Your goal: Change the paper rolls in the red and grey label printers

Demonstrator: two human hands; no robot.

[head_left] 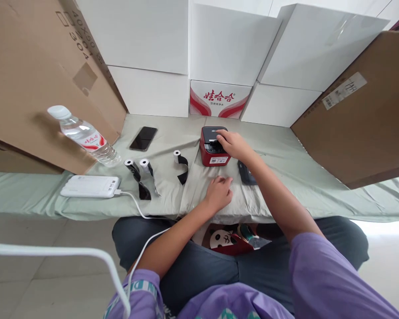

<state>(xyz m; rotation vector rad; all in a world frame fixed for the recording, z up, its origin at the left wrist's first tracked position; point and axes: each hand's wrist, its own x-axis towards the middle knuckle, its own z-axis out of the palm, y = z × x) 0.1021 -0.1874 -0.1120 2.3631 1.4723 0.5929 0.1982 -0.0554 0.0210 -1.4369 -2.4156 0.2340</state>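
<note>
My right hand [234, 144] presses its fingers on the red label printer [214, 152]; my left hand [218, 191] rests flat, fingers loosely spread, on the table [286, 177]; next, feeding in a paper roll [177, 155].

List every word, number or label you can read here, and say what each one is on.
"娃哈哈": red and white carton at the back.
"40X60" and "304": left cardboard box, printed sideways; the digits are not certain.
Smaller line under "娃哈哈": too small to read.
Water bottle label: blurred.
Sticker on the red printer front: too small.
Shipping label on the right cardboard box: unreadable.
</note>
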